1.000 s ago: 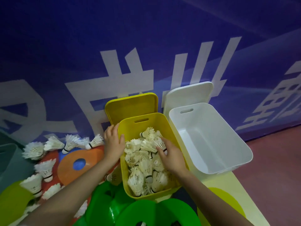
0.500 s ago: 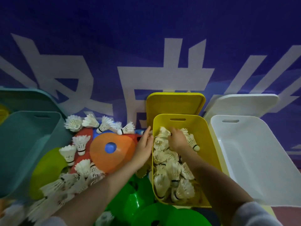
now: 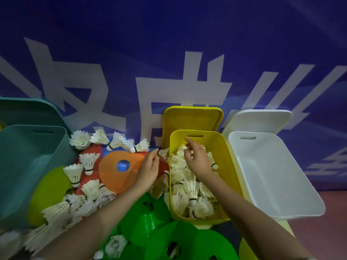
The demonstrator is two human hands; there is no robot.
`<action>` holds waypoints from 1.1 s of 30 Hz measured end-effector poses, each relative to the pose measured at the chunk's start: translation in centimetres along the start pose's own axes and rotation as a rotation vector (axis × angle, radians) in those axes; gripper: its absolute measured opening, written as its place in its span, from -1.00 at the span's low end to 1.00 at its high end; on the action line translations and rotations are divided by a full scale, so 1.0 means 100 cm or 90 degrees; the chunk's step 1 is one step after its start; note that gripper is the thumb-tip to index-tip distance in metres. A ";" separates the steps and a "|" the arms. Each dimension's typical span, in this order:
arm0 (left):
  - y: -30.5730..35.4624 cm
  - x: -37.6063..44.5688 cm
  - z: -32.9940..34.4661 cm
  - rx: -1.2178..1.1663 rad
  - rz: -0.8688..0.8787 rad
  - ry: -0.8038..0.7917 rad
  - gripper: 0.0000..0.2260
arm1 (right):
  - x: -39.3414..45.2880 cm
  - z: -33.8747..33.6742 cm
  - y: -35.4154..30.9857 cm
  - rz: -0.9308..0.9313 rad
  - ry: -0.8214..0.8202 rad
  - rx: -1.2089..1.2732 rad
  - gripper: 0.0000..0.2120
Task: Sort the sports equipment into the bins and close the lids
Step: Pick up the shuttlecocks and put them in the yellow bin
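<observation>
From the head camera, the yellow bin (image 3: 221, 147) at centre is already well stocked with shuttlecocks (image 3: 191, 186), while the white bin (image 3: 300, 194) on the right looks empty and the teal bin (image 3: 28, 166) sits at far left. All lids stand open. Many loose shuttlecocks (image 3: 88, 162) and discs (image 3: 112, 171) remain at lower left, so much sorting is left. The left hand (image 3: 148, 169) pinches one shuttlecock (image 3: 163, 152) beside the yellow rim. The right hand (image 3: 197, 158) hovers in the bin, fingers loosely apart, seemingly holding nothing.

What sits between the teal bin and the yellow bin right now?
Head view: loose shuttlecocks and an orange disc cone lie between the teal bin and yellow bin.
</observation>
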State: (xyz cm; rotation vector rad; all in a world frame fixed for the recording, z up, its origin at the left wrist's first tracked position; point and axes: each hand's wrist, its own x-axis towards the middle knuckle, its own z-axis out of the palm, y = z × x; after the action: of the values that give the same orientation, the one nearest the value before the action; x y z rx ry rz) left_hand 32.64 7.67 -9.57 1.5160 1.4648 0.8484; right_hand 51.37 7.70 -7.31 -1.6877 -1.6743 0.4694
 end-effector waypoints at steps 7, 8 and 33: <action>-0.034 -0.008 -0.118 0.203 0.035 0.105 -0.64 | -0.011 0.040 -0.072 -0.092 -0.044 0.037 -0.60; -0.038 -0.008 -0.134 0.219 0.029 0.133 -0.64 | -0.008 0.050 -0.078 -0.101 -0.068 0.017 -0.60; -0.129 0.049 -0.209 0.249 -0.085 0.055 -0.45 | 0.097 0.173 -0.089 -0.088 -0.382 -0.527 -0.63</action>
State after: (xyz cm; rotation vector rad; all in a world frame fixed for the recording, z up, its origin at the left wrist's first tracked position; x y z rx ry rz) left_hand 8.76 14.37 -12.93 1.6537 1.8535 0.5754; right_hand 33.93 20.22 -10.94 -2.0930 -2.6621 0.2245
